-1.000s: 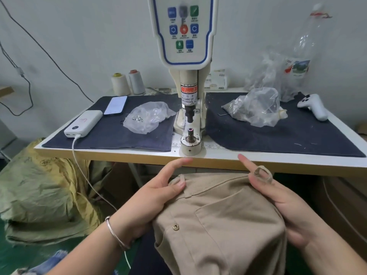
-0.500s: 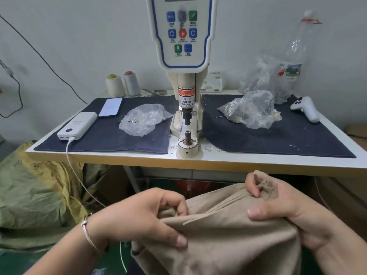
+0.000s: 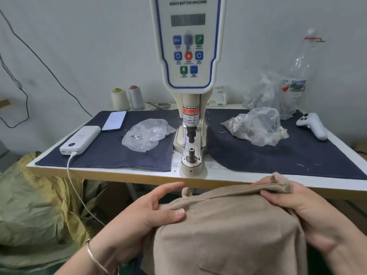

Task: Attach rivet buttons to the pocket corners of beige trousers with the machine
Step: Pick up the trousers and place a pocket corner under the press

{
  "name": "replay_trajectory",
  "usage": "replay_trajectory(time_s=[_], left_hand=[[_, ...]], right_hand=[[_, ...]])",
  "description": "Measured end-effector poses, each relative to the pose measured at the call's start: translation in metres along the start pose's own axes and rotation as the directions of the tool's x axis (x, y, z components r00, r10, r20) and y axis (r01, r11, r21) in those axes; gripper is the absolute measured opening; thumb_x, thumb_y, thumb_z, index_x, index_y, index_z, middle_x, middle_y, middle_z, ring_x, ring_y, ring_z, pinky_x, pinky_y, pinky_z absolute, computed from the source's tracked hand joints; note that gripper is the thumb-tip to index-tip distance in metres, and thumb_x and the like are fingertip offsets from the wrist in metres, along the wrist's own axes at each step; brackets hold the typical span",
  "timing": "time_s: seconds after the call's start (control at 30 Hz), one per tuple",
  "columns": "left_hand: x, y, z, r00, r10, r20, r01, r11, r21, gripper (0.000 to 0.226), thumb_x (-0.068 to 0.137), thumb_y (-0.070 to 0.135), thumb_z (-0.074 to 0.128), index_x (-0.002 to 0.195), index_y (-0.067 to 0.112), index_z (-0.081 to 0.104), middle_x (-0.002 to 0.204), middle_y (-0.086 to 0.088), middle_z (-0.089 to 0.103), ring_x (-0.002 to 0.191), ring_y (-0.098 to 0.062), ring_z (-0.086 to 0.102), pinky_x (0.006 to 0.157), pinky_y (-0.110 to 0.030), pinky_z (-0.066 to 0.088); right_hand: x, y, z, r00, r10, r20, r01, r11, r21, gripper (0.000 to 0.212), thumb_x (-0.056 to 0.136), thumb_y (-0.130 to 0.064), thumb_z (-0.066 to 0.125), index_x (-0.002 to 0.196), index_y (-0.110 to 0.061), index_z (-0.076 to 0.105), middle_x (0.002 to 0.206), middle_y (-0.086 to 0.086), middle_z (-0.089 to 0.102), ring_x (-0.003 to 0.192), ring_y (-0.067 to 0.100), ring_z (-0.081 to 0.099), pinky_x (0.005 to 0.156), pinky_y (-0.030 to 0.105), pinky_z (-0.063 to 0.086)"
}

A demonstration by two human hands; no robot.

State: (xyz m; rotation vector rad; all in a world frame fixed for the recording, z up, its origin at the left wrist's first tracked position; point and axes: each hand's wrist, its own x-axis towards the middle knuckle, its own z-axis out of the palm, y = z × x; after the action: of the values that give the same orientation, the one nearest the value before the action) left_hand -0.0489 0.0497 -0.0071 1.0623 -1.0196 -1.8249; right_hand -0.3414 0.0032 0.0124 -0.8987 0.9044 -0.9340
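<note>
Beige trousers (image 3: 228,231) are bunched below the front edge of the surface (image 3: 127,176), held between two hands – the left hand (image 3: 139,217) grips the cloth with thumb pressed on top and fingers loosely spread, the right hand (image 3: 294,211) pinches the waistband. The waistband runs left to right. The button machine (image 3: 188,56) stands straight ahead at the surface's front-middle, its lower die (image 3: 191,157) lying roughly midway between both hands, well apart from the cloth.

A pale plastered wall (image 3: 79,46) rises behind a white wood-edged table (image 3: 119,176).
</note>
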Motion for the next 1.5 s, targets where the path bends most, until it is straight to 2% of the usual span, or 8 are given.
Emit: replay_trajectory(time_s=[0.13,0.37,0.6,0.73,0.87,0.97,1.27,1.5], left_hand=[[0.005,0.009,-0.007,0.990,-0.025,-0.139,0.065,0.953,0.295,0.051,0.061,0.037,0.087,0.097,0.002,0.076,0.093,-0.017,0.073,0.079,-0.022,0.065,0.069,-0.026,0.051],[0.008,0.006,-0.005,0.986,0.163,-0.033,-0.155,0.971,0.181,0.045,0.084,0.049,0.071,0.093,0.005,0.063,0.087,-0.016,0.055,0.078,-0.030,0.047,0.067,-0.034,0.030],[0.021,0.006,0.010,0.976,0.180,0.121,-0.171,0.982,-0.080,0.029,0.093,0.038,0.067,0.104,0.013,0.074,0.099,-0.005,0.074,0.089,-0.013,0.070,0.078,-0.022,0.054],[0.027,0.008,0.019,0.985,0.135,0.104,-0.133,0.991,-0.024,0.051,0.082,0.043,0.079,0.109,0.001,0.071,0.105,-0.016,0.071,0.094,-0.024,0.067,0.085,-0.030,0.053],[0.023,0.008,0.027,0.990,0.116,0.076,-0.120,0.992,0.048,0.061,0.085,0.042,0.076,0.109,-0.012,0.059,0.109,-0.027,0.060,0.100,-0.036,0.052,0.086,-0.038,0.045],[0.014,0.019,0.024,0.995,0.084,0.045,-0.090,0.988,0.129,0.047,0.080,0.039,0.077,0.096,-0.003,0.066,0.095,-0.019,0.062,0.085,-0.027,0.056,0.075,-0.030,0.046],[-0.011,0.029,-0.006,0.998,-0.003,0.062,-0.033,0.821,0.569,0.043,0.076,0.040,0.079,0.116,0.044,0.065,0.088,-0.018,0.066,0.082,-0.016,0.060,0.072,-0.028,0.047],[-0.012,0.007,-0.013,0.979,0.202,0.040,-0.178,0.733,0.656,0.037,0.095,0.045,0.054,0.093,0.013,0.072,0.090,-0.001,0.064,0.085,-0.013,0.060,0.077,-0.027,0.045]], right_hand=[[0.012,-0.002,0.004,0.996,0.090,-0.028,-0.088,0.994,0.057,0.010,0.064,-0.002,0.068,0.071,-0.005,0.074,0.075,0.020,0.068,0.063,0.025,0.069,0.052,0.027,0.056],[0.023,0.019,0.010,0.996,0.003,-0.085,-0.023,0.973,-0.230,0.034,0.062,-0.026,0.080,0.069,0.001,0.062,0.070,0.015,0.060,0.063,0.019,0.058,0.052,0.018,0.046],[0.019,0.011,-0.001,0.927,0.150,0.344,0.068,0.834,-0.547,0.040,0.069,0.012,0.078,0.100,-0.013,0.077,0.096,0.017,0.074,0.085,0.022,0.069,0.073,0.030,0.053],[0.014,0.013,0.009,0.800,0.238,0.551,0.169,0.792,-0.587,0.059,0.077,-0.012,0.082,0.129,-0.030,0.060,0.128,-0.006,0.065,0.123,0.011,0.058,0.099,0.022,0.045],[0.013,0.029,0.019,0.851,0.141,0.507,0.181,0.827,-0.533,0.009,0.077,-0.023,0.082,0.086,-0.023,0.078,0.082,-0.007,0.073,0.081,0.013,0.065,0.075,0.029,0.048],[0.013,0.029,0.000,0.905,0.136,0.404,0.081,0.875,-0.477,0.022,0.063,-0.035,0.084,0.067,-0.016,0.075,0.063,0.006,0.066,0.061,0.023,0.057,0.056,0.030,0.042],[0.008,0.014,-0.032,0.872,0.249,0.423,-0.173,0.962,-0.209,0.049,0.071,-0.018,0.077,0.112,0.006,0.067,0.110,0.029,0.066,0.094,0.030,0.065,0.081,0.030,0.054],[0.005,0.013,-0.011,0.926,0.251,0.280,-0.186,0.953,-0.239,0.055,0.056,-0.045,0.089,0.085,-0.001,0.075,0.083,0.018,0.071,0.071,0.021,0.069,0.061,0.024,0.054]])
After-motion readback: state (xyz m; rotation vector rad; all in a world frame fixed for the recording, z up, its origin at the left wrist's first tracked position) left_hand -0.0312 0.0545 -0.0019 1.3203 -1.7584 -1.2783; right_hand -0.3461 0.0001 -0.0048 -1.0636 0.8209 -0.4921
